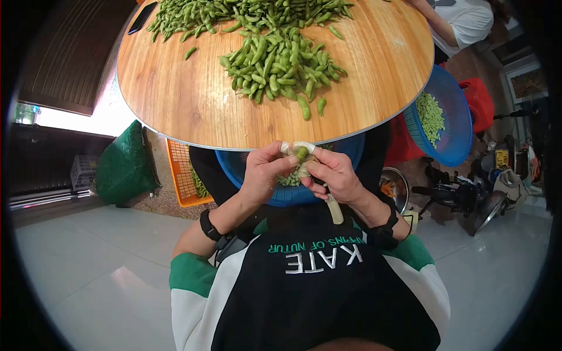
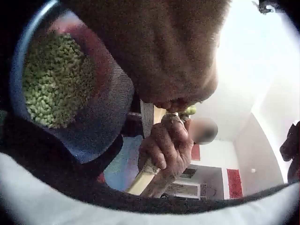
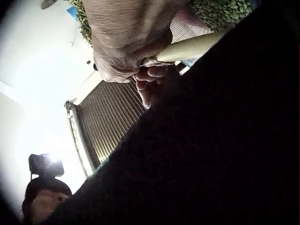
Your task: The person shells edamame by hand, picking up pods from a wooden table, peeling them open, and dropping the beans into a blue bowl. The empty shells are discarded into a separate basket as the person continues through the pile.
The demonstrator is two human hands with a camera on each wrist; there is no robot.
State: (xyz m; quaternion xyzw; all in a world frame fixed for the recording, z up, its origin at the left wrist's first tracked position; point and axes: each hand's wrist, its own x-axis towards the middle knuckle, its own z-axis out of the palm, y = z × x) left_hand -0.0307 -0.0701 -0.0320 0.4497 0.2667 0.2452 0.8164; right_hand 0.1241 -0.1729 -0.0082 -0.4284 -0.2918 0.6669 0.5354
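In the head view, my left hand (image 1: 264, 174) and right hand (image 1: 339, 175) meet just below the table's near edge. Between their fingertips is a green soybean pod (image 1: 302, 153), pinched by the left thumb and fingers. A pale, rod-like handle (image 1: 335, 210) sticks out under my right hand, whose fingers curl round it; its other end is hidden. White wraps (image 1: 304, 145) cover some fingertips. Directly below both hands stands a blue basin (image 1: 228, 169) with shelled beans (image 1: 288, 179). The left wrist view also shows the handle (image 2: 143, 180) in the right fist.
On the round wooden table (image 1: 170, 99) lie a near pile of pods (image 1: 278, 64), a larger far pile (image 1: 234, 11) and a phone (image 1: 142, 17). An orange crate (image 1: 180, 175) is at left. At right, another blue basin (image 1: 451, 128) holds beans, near a seated person (image 1: 462, 26).
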